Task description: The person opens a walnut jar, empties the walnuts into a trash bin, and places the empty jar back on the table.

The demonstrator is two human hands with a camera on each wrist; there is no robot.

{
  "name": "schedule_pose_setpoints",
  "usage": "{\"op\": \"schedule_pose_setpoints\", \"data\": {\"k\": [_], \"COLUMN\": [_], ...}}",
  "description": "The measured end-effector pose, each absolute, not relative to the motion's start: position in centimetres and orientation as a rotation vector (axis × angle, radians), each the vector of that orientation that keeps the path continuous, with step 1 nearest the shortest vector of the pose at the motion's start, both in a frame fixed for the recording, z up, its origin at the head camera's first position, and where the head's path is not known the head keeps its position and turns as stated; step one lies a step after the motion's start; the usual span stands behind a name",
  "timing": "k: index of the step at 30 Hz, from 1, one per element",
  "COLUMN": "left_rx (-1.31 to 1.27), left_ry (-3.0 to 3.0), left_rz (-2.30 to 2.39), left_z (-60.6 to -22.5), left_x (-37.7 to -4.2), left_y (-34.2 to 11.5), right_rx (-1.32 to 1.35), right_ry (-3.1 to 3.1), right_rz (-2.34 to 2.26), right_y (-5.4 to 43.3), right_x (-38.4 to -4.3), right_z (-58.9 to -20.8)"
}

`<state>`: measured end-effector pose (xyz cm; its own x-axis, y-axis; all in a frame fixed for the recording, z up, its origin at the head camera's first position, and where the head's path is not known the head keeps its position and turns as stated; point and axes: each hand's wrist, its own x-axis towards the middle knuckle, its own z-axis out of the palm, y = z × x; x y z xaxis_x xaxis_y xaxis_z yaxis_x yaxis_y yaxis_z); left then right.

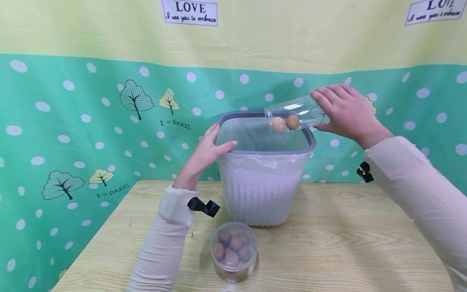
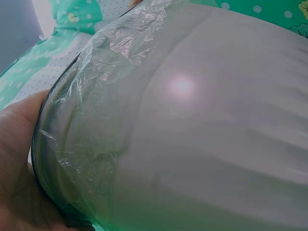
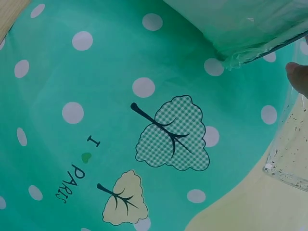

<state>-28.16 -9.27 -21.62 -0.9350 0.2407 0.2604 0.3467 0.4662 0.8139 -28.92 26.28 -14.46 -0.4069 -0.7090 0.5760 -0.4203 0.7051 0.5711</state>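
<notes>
My right hand (image 1: 346, 111) grips a clear plastic jar (image 1: 303, 106) near its base, holding it tilted with its mouth over the trash bin. Two walnuts (image 1: 293, 122) lie inside near the mouth. Small dark crumbs speckle the jar wall (image 3: 293, 130) in the right wrist view. The trash bin (image 1: 260, 190) is pale with a grey rim and a thin plastic liner (image 2: 106, 96) folded over its edge. At its left front corner, my left hand (image 1: 204, 154) holds the rim between thumb and fingers. The bin's bottom inside is hidden.
A round clear tub (image 1: 234, 273) with several walnuts stands in front of the bin on the wooden table (image 1: 346, 243). A clear round edge (image 1: 194, 224) shows beside the left sleeve, mostly covered. Behind hangs a green and yellow printed cloth (image 1: 109, 142).
</notes>
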Motion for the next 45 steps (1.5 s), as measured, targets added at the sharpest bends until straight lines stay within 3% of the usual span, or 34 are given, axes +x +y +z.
{"op": "schedule_pose_setpoints", "data": {"k": [45], "left_rx": [-0.521], "left_ry": [-2.599], "left_rz": [-1.453], "left_z": [-21.53], "left_x": [-27.95], "left_y": [-9.31], "right_rx": [0.815], "right_ry": [-2.295], "right_rz": [-0.455], "right_y": [25.51], "right_x": [-28.62], "right_z": [-13.91]}}
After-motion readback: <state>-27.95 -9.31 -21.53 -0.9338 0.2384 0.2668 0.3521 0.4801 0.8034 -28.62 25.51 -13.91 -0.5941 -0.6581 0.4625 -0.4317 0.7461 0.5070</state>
